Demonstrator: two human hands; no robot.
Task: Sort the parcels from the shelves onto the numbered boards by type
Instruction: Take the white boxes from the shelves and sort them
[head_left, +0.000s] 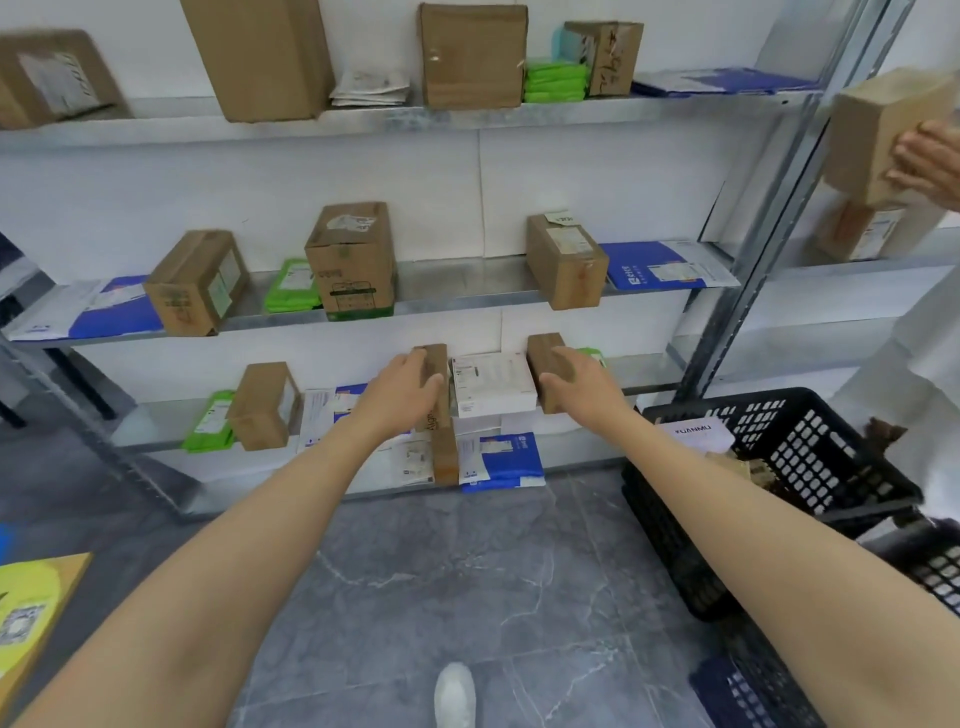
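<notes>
I face a metal rack (467, 299) holding brown cartons, green bags and blue-and-white mailers. Both arms reach to the lower shelf. My left hand (408, 387) is wrapped around the side of a tall narrow brown box (441, 452) standing upright. My right hand (579, 382) grips a smaller brown box (540, 358). A white labelled box (491, 382) sits between the two, and a blue-and-white mailer (506, 462) lies below it. Whether either box is lifted off the shelf is unclear.
A black plastic crate (810, 467) with a white parcel inside stands on the floor at the right. Another person's hand (930, 161) holds a brown carton (878, 130) at the upper right. A yellow board (31, 613) lies at the bottom left. My shoe (454, 693) stands on grey tiles.
</notes>
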